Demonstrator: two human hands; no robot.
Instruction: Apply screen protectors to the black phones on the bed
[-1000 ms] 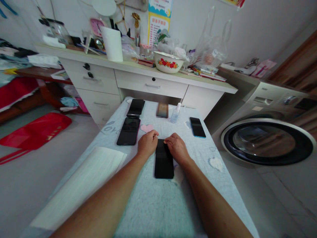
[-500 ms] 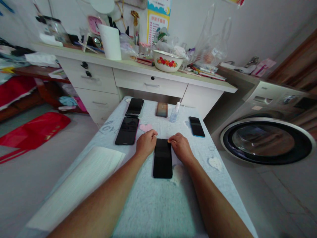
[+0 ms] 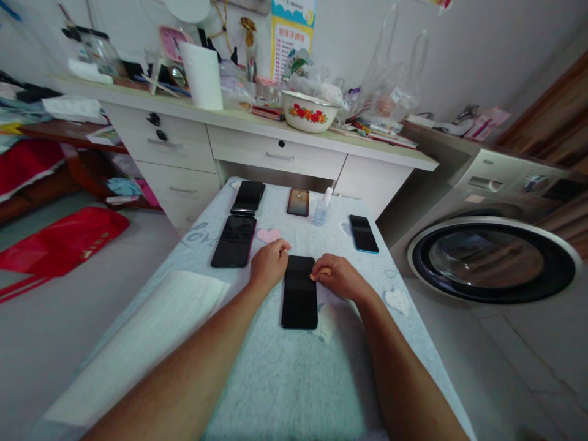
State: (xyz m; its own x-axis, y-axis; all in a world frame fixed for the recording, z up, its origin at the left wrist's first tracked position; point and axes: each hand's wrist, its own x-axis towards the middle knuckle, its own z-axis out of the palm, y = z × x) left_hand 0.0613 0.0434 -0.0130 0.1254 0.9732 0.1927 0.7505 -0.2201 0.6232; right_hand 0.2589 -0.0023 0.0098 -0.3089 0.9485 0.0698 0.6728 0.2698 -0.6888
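A black phone [image 3: 299,297] lies face up on the pale blue cloth between my hands. My left hand [image 3: 270,262] is closed at the phone's upper left corner, its fingertips bunched together; what they pinch, if anything, is too small to tell. On the other side, my right hand [image 3: 337,274] has its fingers curled together at the phone's upper right edge, and their contents cannot be made out. Left of my hands lie a dark phone with a pinkish edge [image 3: 234,241] and, behind it, a dark stack [image 3: 248,197]. A blue-edged phone [image 3: 364,233] lies at the right.
Behind my hands are a brown phone-like item [image 3: 298,202] and a clear spray bottle [image 3: 322,208]. White folded sheeting [image 3: 142,343] covers the table's left side. Beyond stands a white cabinet [image 3: 275,155] bearing a flowered bowl [image 3: 310,113]; a washing machine [image 3: 496,214] is at the right.
My right hand has moved down along the phone's right edge, towards me, and turned slightly. My left hand stays at the upper left corner. The view has shifted slightly.
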